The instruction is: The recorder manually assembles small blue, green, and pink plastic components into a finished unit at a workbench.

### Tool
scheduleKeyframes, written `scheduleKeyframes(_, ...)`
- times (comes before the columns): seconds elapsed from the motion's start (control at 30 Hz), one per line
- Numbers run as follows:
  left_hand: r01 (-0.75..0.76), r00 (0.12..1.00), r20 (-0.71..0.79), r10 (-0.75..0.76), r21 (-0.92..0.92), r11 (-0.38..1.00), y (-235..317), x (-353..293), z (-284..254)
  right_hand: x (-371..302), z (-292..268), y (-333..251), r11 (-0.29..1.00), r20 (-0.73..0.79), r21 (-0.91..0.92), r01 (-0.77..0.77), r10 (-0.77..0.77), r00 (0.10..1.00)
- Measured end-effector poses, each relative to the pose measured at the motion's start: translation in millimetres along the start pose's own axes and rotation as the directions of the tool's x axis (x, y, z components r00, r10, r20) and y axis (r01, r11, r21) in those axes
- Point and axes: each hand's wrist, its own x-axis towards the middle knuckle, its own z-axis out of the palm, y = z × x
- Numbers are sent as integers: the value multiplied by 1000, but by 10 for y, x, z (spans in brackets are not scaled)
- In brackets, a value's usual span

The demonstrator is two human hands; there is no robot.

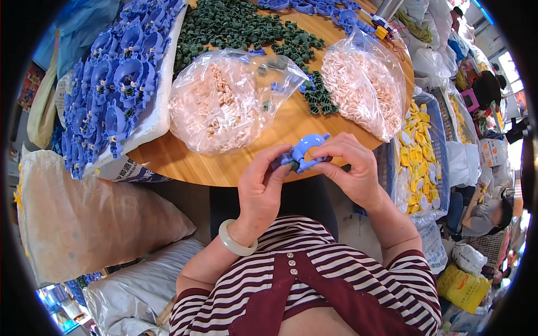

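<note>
Left hand (262, 182) and right hand (353, 168): thumb and fingers of each nearly closed, pinching opposite sides of a blue plastic part (309, 147) at the near edge of the wooden table (294, 124). Printing noted: dark characters on white sack (134, 172), below table's left edge; reddish mark on yellow bag (464, 288), lower right.

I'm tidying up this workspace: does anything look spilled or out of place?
Perhaps the dark green parts: they lie loose across the wooden table, uncontained, while the pale pieces sit in clear bags. That may be deliberate; nothing else stands out.
</note>
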Motion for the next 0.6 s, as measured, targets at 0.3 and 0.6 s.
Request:
scheduleKeyframes(0.3,-140,989,-9,144,183,973,-15,-21,-3,-58,63,31,1000,-72,9,-2,2,997)
scheduleKeyframes(0.6,-239,969,20,244,310,920,-8,-41,-7,36,-17,147,894,52,-278,351,-351,935)
